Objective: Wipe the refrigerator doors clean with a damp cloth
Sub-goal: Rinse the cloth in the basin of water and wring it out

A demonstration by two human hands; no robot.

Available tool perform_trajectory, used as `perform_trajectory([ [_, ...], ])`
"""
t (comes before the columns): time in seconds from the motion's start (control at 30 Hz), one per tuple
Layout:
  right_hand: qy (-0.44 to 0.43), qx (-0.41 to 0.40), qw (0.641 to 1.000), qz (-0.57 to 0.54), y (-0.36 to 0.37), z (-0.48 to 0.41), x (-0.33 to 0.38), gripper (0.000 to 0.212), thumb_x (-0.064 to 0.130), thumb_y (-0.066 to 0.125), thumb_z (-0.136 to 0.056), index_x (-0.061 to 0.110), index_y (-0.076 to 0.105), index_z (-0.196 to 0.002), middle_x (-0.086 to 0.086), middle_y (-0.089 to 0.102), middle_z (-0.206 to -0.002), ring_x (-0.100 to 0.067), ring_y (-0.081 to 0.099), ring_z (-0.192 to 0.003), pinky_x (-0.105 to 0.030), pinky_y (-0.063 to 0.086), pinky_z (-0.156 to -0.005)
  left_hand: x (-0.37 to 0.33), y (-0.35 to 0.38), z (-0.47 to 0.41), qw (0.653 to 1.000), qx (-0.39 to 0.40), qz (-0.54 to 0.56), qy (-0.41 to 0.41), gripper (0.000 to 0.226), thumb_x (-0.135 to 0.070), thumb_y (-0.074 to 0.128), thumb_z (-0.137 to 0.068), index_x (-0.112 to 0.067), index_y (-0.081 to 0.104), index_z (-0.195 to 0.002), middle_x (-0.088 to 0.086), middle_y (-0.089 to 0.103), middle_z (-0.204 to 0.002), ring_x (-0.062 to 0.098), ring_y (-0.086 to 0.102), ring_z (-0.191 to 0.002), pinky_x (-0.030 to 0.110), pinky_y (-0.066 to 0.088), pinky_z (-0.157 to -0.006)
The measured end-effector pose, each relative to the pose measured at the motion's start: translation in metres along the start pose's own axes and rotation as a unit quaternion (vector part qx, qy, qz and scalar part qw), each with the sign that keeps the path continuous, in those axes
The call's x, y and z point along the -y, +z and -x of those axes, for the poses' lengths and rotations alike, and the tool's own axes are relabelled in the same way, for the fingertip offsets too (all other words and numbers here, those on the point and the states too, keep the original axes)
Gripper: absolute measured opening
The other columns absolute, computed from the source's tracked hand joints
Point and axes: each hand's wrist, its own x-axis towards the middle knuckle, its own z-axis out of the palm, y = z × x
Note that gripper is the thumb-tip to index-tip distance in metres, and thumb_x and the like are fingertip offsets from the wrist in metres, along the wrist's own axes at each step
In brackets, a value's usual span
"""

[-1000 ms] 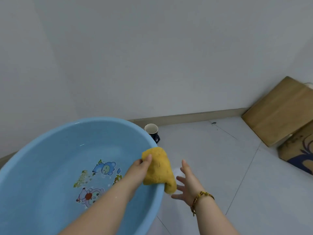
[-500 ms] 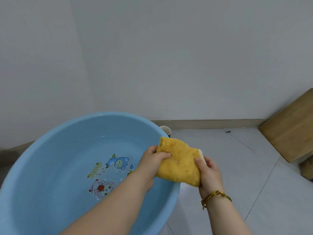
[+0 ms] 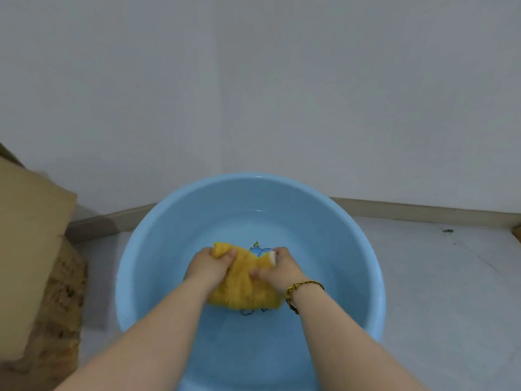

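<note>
- Yellow, fuzzy cloth (image 3: 244,290), bunched up, low inside blue basin (image 3: 355,249).
- Gripped along upper edge by tightly curled fingers (image 3: 229,256) of left hand (image 3: 207,268) and right hand (image 3: 279,270).

Two bare forearms, one braided bracelet

The left forearm (image 3: 158,334) enters from 7 o'clock and the right forearm (image 3: 346,334) from 5 o'clock, both uncovered to the frame's edge; left hand (image 3: 210,266) and right hand (image 3: 279,270) are bare; the right wrist wears a thin bracelet (image 3: 303,286) of twisted gold and dark cord; a short tail hangs off its 7 o'clock side.
</note>
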Motion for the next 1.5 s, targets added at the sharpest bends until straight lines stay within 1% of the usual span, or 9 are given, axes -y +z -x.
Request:
perform_trajectory([
  [0.37, 0.099, -0.034, 0.972, 0.209, 0.026, -0.023, -0.011, 0.069, 0.032, 0.058, -0.086, 0.008, 0.021, -0.139, -0.008, 0.036, -0.137, -0.025, 0.044, -0.124, -0.033, 0.041, -0.097, 0.026, 0.009, -0.021, 0.974, 0.038, -0.213, -0.068, 0.049, -0.040, 0.051, -0.090, -0.004, 0.047, -0.122, 0.011, 0.052, -0.128, 0.027, 0.050, -0.117, 0.028, 0.040, -0.088],
  [0.53, 0.089, 0.005, 0.995, 0.040, 0.017, -0.014, 0.001, 0.023, 0.012, 0.047, -0.090, 0.007, 0.044, -0.112, -0.006, 0.052, -0.088, -0.016, 0.049, -0.073, -0.019, 0.037, -0.055, 0.020, 0.010, -0.025, 0.991, 0.047, -0.018, -0.122, 0.052, -0.036, 0.050, -0.091, 0.004, 0.046, -0.125, 0.018, 0.051, -0.130, 0.031, 0.049, -0.118, 0.032, 0.039, -0.095],
  [0.63, 0.027, -0.035, 0.992, -0.118, 0.011, -0.004, 0.015, 0.026, 0.010, 0.051, -0.088, 0.005, 0.050, -0.114, -0.012, 0.056, -0.104, -0.023, 0.052, -0.085, -0.022, 0.040, -0.062, 0.001, 0.013, -0.021, 0.986, 0.030, 0.120, -0.109, 0.059, -0.041, 0.050, -0.090, 0.005, 0.046, -0.125, 0.021, 0.050, -0.130, 0.034, 0.049, -0.118, 0.037, 0.040, -0.099],
  [0.7, -0.033, -0.086, 0.980, -0.174, 0.013, 0.005, 0.027, 0.006, 0.015, 0.055, -0.088, 0.013, 0.050, -0.091, -0.004, 0.054, -0.086, -0.014, 0.050, -0.071, -0.018, 0.039, -0.058, -0.016, 0.016, -0.015, 0.986, 0.008, 0.151, -0.076, 0.057, -0.042, 0.044, -0.092, 0.005, 0.047, -0.124, 0.021, 0.050, -0.130, 0.034, 0.049, -0.118, 0.036, 0.039, -0.097],
  [0.87, -0.116, -0.177, 0.968, -0.132, 0.019, 0.014, 0.044, 0.028, 0.037, 0.047, -0.091, 0.017, 0.036, -0.074, 0.007, 0.043, -0.065, -0.018, 0.045, -0.068, -0.027, 0.031, -0.063, -0.045, 0.022, 0.012, 0.978, -0.020, 0.207, 0.017, 0.040, -0.036, 0.033, -0.097, -0.008, 0.055, -0.079, 0.016, 0.059, -0.098, 0.032, 0.055, -0.103, 0.034, 0.041, -0.089],
  [1.03, -0.132, -0.210, 0.955, -0.163, 0.013, 0.010, 0.034, 0.031, 0.027, 0.043, -0.095, 0.018, 0.036, -0.066, 0.006, 0.042, -0.063, -0.019, 0.044, -0.071, -0.029, 0.030, -0.060, -0.051, 0.022, 0.025, 0.979, -0.028, 0.188, 0.075, 0.039, -0.036, 0.035, -0.096, -0.012, 0.051, -0.069, 0.009, 0.054, -0.087, 0.026, 0.052, -0.090, 0.033, 0.041, -0.084],
  [1.2, -0.204, -0.203, 0.952, -0.105, 0.021, 0.017, 0.035, 0.034, 0.025, 0.048, -0.092, 0.021, 0.032, -0.062, 0.007, 0.041, -0.058, -0.007, 0.043, -0.057, -0.025, 0.031, -0.054, -0.048, 0.010, 0.005, 0.970, 0.020, 0.238, 0.036, 0.040, -0.042, 0.041, -0.093, -0.013, 0.056, -0.070, 0.008, 0.059, -0.082, 0.028, 0.056, -0.092, 0.040, 0.044, -0.092],
  [1.33, -0.115, -0.178, 0.977, 0.019, 0.009, -0.008, 0.021, 0.026, 0.035, 0.039, -0.095, 0.014, 0.040, -0.081, -0.008, 0.056, -0.083, -0.027, 0.051, -0.082, -0.029, 0.035, -0.067, -0.037, 0.012, -0.003, 0.983, 0.076, 0.167, -0.009, 0.040, -0.043, 0.059, -0.084, -0.005, 0.061, -0.097, 0.013, 0.062, -0.105, 0.026, 0.058, -0.094, 0.030, 0.046, -0.084],
  [1.5, -0.032, -0.130, 0.978, 0.162, 0.015, -0.020, 0.000, 0.024, 0.032, 0.039, -0.095, 0.009, 0.043, -0.096, -0.007, 0.050, -0.091, -0.023, 0.043, -0.081, -0.026, 0.033, -0.069, -0.003, 0.008, -0.020, 0.992, 0.107, 0.004, -0.071, 0.053, -0.033, 0.073, -0.074, -0.003, 0.055, -0.114, 0.014, 0.059, -0.119, 0.027, 0.058, -0.103, 0.032, 0.048, -0.085],
])
